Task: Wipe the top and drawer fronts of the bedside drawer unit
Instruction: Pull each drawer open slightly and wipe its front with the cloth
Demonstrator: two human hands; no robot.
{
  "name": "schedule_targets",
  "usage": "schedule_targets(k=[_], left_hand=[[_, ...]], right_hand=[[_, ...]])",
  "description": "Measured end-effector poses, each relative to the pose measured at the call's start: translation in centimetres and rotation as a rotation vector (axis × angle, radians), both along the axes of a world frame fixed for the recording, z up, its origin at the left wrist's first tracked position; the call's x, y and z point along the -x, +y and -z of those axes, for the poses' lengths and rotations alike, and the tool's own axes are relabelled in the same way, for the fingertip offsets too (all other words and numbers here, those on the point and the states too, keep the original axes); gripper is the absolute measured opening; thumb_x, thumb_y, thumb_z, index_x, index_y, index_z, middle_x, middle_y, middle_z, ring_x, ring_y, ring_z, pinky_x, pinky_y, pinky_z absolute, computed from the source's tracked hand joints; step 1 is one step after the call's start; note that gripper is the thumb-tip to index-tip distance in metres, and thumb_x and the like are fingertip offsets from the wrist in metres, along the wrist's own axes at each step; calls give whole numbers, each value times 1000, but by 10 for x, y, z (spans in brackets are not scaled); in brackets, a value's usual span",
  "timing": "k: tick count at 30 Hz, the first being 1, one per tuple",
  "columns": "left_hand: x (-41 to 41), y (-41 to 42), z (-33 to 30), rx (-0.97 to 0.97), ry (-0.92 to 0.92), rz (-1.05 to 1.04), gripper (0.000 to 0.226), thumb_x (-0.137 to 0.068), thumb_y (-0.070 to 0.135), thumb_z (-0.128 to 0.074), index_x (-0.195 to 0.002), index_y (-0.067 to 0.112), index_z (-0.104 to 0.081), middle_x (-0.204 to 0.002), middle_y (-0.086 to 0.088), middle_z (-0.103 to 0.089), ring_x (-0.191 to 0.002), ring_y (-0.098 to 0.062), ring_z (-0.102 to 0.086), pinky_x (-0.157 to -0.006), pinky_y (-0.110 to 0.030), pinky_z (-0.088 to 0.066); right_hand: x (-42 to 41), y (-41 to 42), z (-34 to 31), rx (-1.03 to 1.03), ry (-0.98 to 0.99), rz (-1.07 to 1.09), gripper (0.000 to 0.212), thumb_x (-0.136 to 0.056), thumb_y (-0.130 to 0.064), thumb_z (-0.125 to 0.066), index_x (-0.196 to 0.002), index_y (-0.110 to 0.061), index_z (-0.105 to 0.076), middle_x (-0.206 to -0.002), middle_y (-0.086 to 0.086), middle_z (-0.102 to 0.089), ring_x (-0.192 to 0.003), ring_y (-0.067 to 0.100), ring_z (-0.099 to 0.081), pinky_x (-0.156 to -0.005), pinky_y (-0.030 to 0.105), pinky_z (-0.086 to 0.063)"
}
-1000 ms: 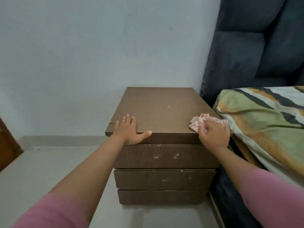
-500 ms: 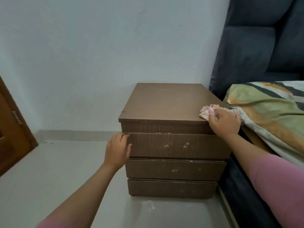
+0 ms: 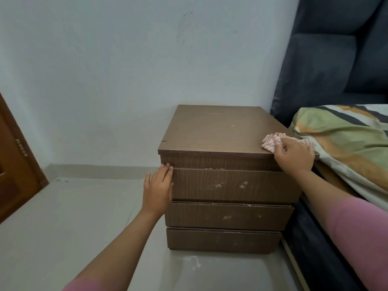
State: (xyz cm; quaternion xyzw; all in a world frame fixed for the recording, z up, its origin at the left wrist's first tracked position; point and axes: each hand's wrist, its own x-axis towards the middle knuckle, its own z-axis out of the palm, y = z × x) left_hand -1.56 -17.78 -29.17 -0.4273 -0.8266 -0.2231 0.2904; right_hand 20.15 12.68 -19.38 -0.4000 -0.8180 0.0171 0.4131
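Note:
A brown wooden bedside drawer unit (image 3: 218, 131) with three drawer fronts stands against the wall. The top drawer front (image 3: 235, 185) carries white smudges, and so do the lower two. My right hand (image 3: 295, 155) presses a pink-and-white checked cloth (image 3: 270, 141) onto the front right corner of the top. My left hand (image 3: 158, 187) lies flat, fingers together, against the left edge of the top drawer front, holding nothing.
A bed with a green, orange and black striped pillow (image 3: 344, 141) and a dark padded headboard (image 3: 336, 55) butts against the unit's right side. A brown door (image 3: 14, 164) is at the far left. Pale floor tiles (image 3: 73, 217) spread left and in front.
My left hand left the top's front left corner and dropped to the left edge of the top drawer. The right hand stayed on the cloth. The view shifted left, showing the door.

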Motion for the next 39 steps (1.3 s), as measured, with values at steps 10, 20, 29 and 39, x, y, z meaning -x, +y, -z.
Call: schedule_targets(k=[10, 20, 29, 39], left_hand=[[-1, 10, 0, -165, -63, -4, 44, -73, 3, -75, -116, 4, -63, -119, -13, -64, -113, -31, -59, -95, -58, -38], [1, 4, -20, -306, -286, 37, 23, -76, 2, -71, -97, 10, -73, -92, -6, -71, -87, -28, -61, -77, -42, -48], [-18, -21, -20, -320, -267, 53, 13, -74, 1, -72, -82, 11, -73, -75, -1, -65, -74, -23, -54, -64, -39, -48], [-36, -37, -19, -344, -272, 60, 16, -73, -3, -72, -81, 11, -73, -74, -1, -64, -72, -24, -54, -61, -37, -47]], right_hand=[[0, -1, 0, -4, 12, -4, 34, -84, -35, -37, -55, -19, -40, -62, 0, -52, -72, 27, -53, -107, 53, -30], [-4, -9, -7, 109, -14, -53, 27, -96, -28, -41, -92, -12, -63, -85, 13, -67, -91, 34, -57, -109, 48, -25], [-2, -147, 3, 164, 251, -220, 15, -95, -17, -43, -87, -17, -56, -84, 1, -60, -94, 24, -53, -109, 57, -23], [69, -268, 54, 293, 45, -264, 53, -85, -6, -53, -136, -20, -46, -149, 4, -40, -145, 23, -20, -112, 59, 4]])
